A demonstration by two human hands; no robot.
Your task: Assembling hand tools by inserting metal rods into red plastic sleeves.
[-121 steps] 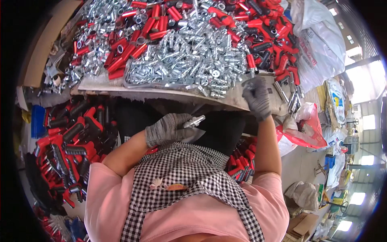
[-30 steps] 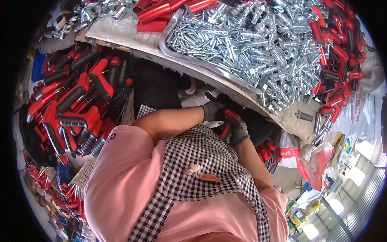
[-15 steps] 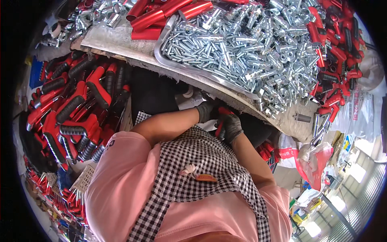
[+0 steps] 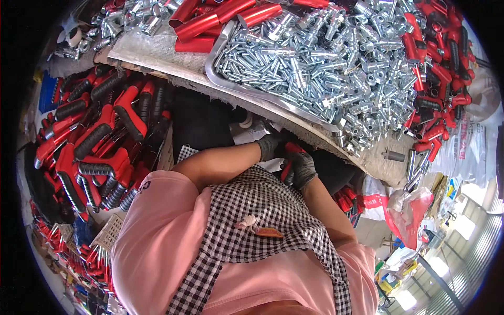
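Observation:
Both hands wear dark grey gloves and meet below the table's near edge, in front of the checked apron. My right hand (image 4: 303, 168) is closed around a red and black pistol-shaped handle (image 4: 294, 148), its red end showing above the fingers and its dark grip below. Just to the left, my left hand (image 4: 270, 147) reaches in at the handle's far side. Its fingers are lost in shadow under the edge, so what they hold cannot be made out.
A metal tray (image 4: 211, 71) heaped with small pins and fittings stands on the table (image 4: 152, 56). Red tubes (image 4: 202, 25) lie beside it. Red and black handles are piled at left (image 4: 100, 142) and far right (image 4: 438, 79). A plastic bag (image 4: 412, 210) hangs at right.
The view has shifted slightly. Both hands stay together at the red and black handle, with the right hand's grip only slightly altered.

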